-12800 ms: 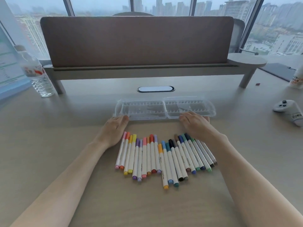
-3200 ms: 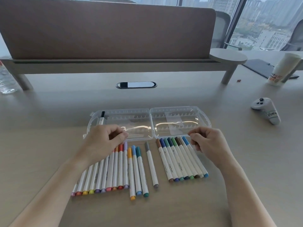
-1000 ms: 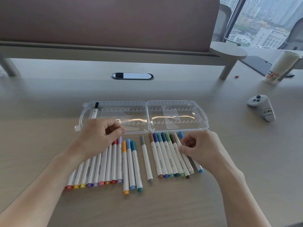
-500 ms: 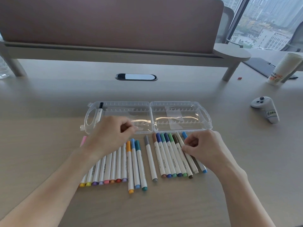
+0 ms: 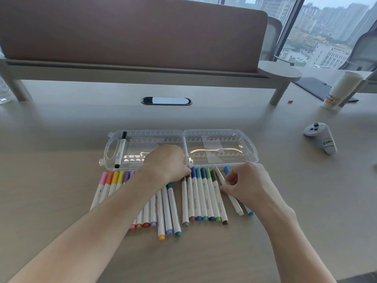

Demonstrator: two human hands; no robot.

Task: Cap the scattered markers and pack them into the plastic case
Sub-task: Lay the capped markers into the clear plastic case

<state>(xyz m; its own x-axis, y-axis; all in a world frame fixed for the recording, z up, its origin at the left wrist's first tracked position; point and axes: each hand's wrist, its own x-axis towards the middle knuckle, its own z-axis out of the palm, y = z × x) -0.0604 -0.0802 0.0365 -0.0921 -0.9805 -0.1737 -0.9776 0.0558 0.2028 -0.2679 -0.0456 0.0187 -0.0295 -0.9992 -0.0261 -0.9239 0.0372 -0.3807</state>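
The clear plastic case (image 5: 250, 147) lies open, and a black marker (image 5: 120, 149) rests in its left half. Capped markers lie in front of it: a pink-to-purple row (image 5: 110, 186) partly under my left arm, orange, blue and teal ones (image 5: 167, 211), and a grey-to-brown group (image 5: 204, 201). My left hand (image 5: 167, 162) reaches across, fingers curled over the top end of the grey marker (image 5: 184, 201). My right hand (image 5: 246, 182) pinches a white marker (image 5: 231, 198) that lies aslant over a light blue one (image 5: 226, 169).
A grey game controller (image 5: 320, 137) lies to the right, with a stack of paper cups (image 5: 342, 88) and a black folder (image 5: 314, 88) behind it. A divider on a raised shelf (image 5: 142, 72) runs along the back, a cable grommet (image 5: 166, 100) before it. A water bottle (image 5: 3, 92) stands far left.
My left hand has moved right from the pink-to-purple row to the top of the grey marker, which now lies against the brown one. My right hand stays on the white marker.
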